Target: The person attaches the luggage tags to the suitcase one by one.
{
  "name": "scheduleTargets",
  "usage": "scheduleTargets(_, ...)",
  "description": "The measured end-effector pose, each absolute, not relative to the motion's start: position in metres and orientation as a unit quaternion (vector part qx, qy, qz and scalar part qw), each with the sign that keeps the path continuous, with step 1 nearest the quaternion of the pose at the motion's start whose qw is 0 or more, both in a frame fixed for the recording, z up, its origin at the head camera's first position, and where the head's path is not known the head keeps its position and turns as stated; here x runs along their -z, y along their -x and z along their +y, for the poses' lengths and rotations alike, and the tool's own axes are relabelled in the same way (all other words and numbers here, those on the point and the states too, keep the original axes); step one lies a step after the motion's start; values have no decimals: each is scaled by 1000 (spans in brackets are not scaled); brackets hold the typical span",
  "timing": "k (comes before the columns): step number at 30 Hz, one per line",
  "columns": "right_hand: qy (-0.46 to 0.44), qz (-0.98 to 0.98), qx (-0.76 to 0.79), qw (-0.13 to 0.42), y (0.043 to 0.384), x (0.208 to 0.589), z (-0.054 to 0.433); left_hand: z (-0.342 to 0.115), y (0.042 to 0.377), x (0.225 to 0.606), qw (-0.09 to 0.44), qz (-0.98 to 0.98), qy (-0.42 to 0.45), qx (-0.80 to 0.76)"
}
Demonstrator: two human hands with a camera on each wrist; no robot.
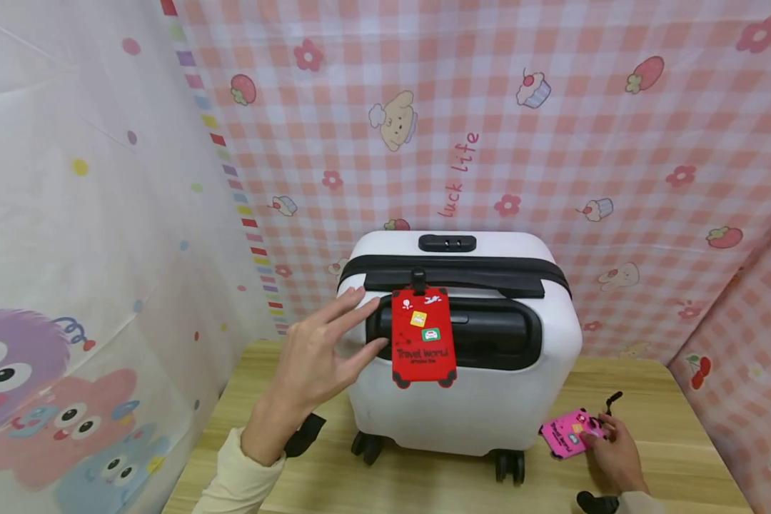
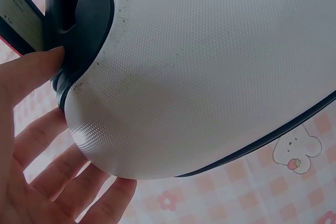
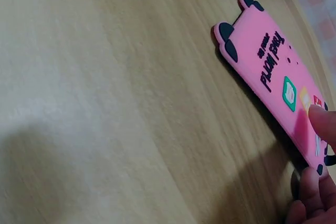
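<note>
A white suitcase (image 1: pixel 450 414) stands upright with its top handle towards the camera. From that black handle hangs a red luggage tag (image 1: pixel 424 357) on a black strap. My left hand (image 1: pixel 318 350) is at the suitcase's upper left corner, fingers spread and extended, beside the red tag without gripping it. In the left wrist view, the fingertips (image 2: pixel 123 184) lie along the white shell's rounded corner. Low on the right, my right hand (image 1: pixel 617 453) pinches a pink luggage tag (image 3: pixel 278 72) near its strap end, thumb on its printed face. The pink tag is at the wooden tabletop.
A wooden table (image 1: pixel 437 485) carries the suitcase, whose black wheels (image 1: pixel 510 465) show at the bottom. Behind rises a pink checked cloth (image 1: pixel 462 107) with printed cupcakes and strawberries. A white cloth (image 1: pixel 103 214) with cartoon figures hangs on the left.
</note>
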State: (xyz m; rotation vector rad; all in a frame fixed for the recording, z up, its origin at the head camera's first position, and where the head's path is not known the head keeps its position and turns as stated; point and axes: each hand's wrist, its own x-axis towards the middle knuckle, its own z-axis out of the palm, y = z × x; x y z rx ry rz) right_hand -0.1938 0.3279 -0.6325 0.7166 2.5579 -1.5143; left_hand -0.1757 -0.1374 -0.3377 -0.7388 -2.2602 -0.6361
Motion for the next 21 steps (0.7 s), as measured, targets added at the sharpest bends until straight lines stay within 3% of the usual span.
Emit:
scheduleTargets(9,-242,842,482,-5,190,636,320,-137,175,338,321,-872,281,241)
scheduleTargets(21,-226,844,486,28,182,630,326,-138,175,338,315,-874,280,241)
